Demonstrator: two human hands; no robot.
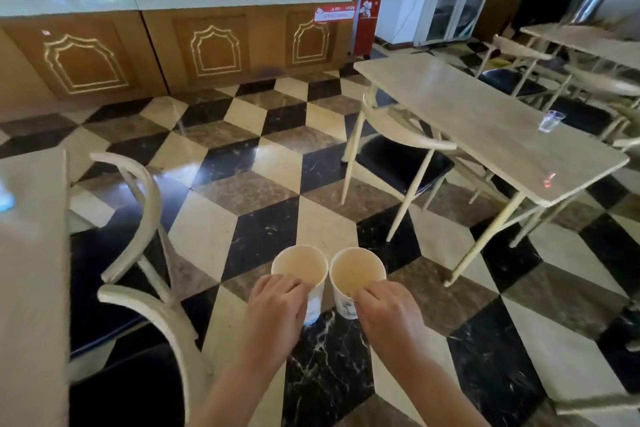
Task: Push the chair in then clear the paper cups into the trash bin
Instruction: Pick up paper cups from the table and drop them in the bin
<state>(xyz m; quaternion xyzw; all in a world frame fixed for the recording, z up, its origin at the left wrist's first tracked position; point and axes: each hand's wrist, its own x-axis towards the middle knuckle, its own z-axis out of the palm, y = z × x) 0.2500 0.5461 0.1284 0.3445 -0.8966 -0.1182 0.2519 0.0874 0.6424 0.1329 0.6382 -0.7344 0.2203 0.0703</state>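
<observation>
I hold two white paper cups upright over the tiled floor, side by side with their rims almost touching. My left hand (275,312) grips the left paper cup (300,265) at its near rim. My right hand (388,314) grips the right paper cup (356,270) the same way. Both cups look empty inside. Two cream chairs with black seats stand at my left, the farther chair (138,218) and the nearer chair (152,329), both tucked against the table (31,270) there. No trash bin is in view.
A long table (485,125) at the right carries a clear plastic cup (550,121), with a chair (401,149) pushed partly under it. A wooden counter (173,45) runs along the back, a red cabinet (369,10) at its right end. Checkered floor stretches ahead.
</observation>
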